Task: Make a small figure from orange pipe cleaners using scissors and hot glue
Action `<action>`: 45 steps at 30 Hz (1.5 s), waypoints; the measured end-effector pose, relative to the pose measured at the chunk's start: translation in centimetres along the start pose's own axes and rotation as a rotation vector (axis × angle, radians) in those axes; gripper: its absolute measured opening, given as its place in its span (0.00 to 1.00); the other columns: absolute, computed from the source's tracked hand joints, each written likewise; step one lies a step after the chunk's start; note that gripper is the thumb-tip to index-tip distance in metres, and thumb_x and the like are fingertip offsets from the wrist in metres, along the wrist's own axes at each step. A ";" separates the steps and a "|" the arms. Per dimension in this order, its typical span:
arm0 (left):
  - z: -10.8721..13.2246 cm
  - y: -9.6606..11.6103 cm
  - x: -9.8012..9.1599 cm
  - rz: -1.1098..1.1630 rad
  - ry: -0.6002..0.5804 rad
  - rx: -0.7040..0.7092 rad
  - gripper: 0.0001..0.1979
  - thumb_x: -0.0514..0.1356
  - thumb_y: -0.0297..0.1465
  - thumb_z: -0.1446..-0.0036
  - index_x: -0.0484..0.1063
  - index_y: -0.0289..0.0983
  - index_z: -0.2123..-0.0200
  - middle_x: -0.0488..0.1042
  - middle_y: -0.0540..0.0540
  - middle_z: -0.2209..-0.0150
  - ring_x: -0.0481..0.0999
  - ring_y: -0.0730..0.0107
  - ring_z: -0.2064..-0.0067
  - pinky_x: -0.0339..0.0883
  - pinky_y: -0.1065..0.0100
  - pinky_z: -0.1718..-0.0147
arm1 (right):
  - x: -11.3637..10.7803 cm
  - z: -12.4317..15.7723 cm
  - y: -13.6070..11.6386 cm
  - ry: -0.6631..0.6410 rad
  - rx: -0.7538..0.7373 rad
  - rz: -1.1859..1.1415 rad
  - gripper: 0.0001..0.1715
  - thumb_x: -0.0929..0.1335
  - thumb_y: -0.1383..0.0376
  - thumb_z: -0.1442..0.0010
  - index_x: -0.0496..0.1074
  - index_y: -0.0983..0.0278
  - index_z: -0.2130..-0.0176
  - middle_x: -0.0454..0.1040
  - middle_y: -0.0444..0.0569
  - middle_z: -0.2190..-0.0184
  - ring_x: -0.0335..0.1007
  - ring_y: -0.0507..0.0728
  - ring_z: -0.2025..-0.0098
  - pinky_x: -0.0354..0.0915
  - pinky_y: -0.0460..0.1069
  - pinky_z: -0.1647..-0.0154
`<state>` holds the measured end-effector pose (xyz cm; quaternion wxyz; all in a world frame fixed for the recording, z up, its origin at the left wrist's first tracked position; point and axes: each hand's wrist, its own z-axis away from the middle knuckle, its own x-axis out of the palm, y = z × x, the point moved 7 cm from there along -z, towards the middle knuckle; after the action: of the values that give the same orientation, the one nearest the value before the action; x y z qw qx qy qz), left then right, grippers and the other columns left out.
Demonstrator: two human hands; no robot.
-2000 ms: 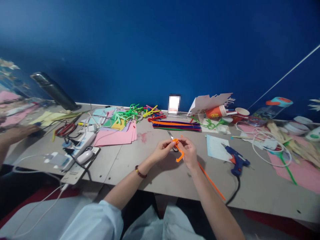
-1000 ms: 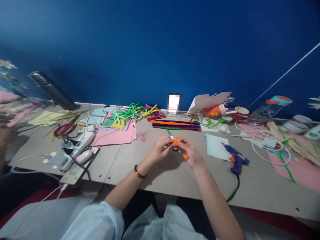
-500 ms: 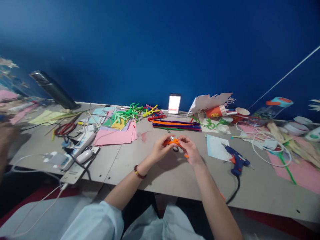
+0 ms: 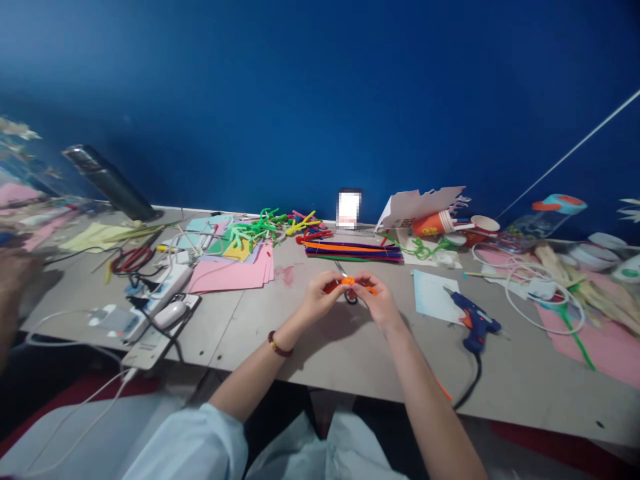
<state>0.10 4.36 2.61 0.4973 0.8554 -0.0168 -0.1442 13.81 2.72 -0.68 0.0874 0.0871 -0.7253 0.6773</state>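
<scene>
My left hand [image 4: 323,293] and my right hand [image 4: 376,299] meet over the middle of the table, both closed on a bent orange pipe cleaner [image 4: 349,282]. Fingers of each hand pinch it, and parts of it are hidden behind them. Just beneath, a pair of scissors [image 4: 351,297] lies on the table, its dark handle loops and blade partly covered by my hands. Beyond my fingertips sits a bundle of straight pipe cleaners [image 4: 353,251] in purple, orange, red and green.
A blue hot glue gun [image 4: 477,323] lies right, beside light blue paper [image 4: 435,297]. Pink paper [image 4: 230,273], bent green pipe cleaners [image 4: 260,227] and a power strip [image 4: 160,293] are left. A phone [image 4: 349,209] leans on the wall. Another person's hand [image 4: 20,273] shows far left.
My right hand has moved slightly left and its fingers have closed in toward my left hand. The orange pipe cleaner is more covered by fingers, and more of the scissors shows.
</scene>
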 end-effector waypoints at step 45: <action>-0.1 -3.2 1.0 0.215 -0.004 -0.286 0.14 0.61 0.40 0.47 0.75 0.34 0.64 0.77 0.45 0.69 0.72 0.74 0.72 0.67 0.72 0.72 | -0.3 0.6 -1.8 0.196 -0.162 0.325 0.17 0.71 0.54 0.49 0.68 0.61 0.62 0.74 0.46 0.71 0.70 0.54 0.69 0.67 0.50 0.64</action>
<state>0.68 5.86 -0.29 0.6262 0.7690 -0.0887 -0.0928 14.53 2.02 0.98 0.0538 -0.1044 -0.7698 0.6273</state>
